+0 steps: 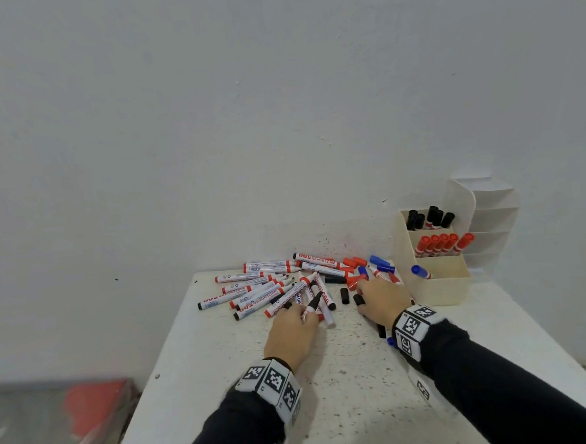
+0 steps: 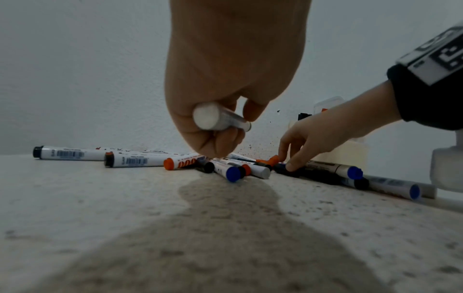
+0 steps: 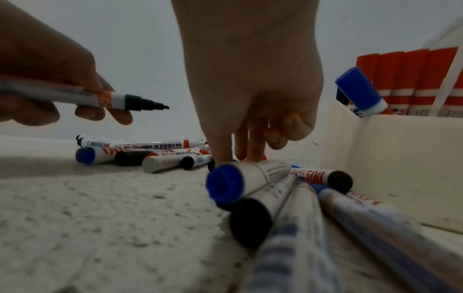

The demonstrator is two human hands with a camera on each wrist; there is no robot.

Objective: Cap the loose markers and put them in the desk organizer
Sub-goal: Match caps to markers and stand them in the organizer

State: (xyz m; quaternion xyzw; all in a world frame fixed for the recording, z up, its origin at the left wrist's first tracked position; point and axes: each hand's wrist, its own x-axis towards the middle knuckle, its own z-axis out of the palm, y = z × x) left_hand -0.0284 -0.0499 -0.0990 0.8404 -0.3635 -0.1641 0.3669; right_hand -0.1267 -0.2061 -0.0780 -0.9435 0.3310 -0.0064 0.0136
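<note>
My left hand (image 1: 307, 316) grips an uncapped black marker (image 1: 313, 303) just above the table, its tip pointing up and to the right; the same marker (image 3: 100, 99) shows in the right wrist view. My right hand (image 1: 361, 302) reaches down with fairly straight fingers and touches a loose black cap (image 1: 358, 299) beside another black cap (image 1: 345, 296). A heap of uncapped markers (image 1: 271, 288) lies left of both hands. The cream desk organizer (image 1: 440, 290) stands at the right, with black-capped markers at the back, red-capped ones (image 1: 440, 243) in the middle and one blue (image 1: 421, 271) in front.
Loose red caps (image 1: 352, 262) and blue caps (image 1: 379, 261) lie near the wall. Several more markers (image 3: 275, 194) lie under my right wrist beside the organizer wall (image 3: 400, 168). The white speckled table (image 1: 329, 391) ends at the wall. A red thing (image 1: 93, 405) sits low at the left.
</note>
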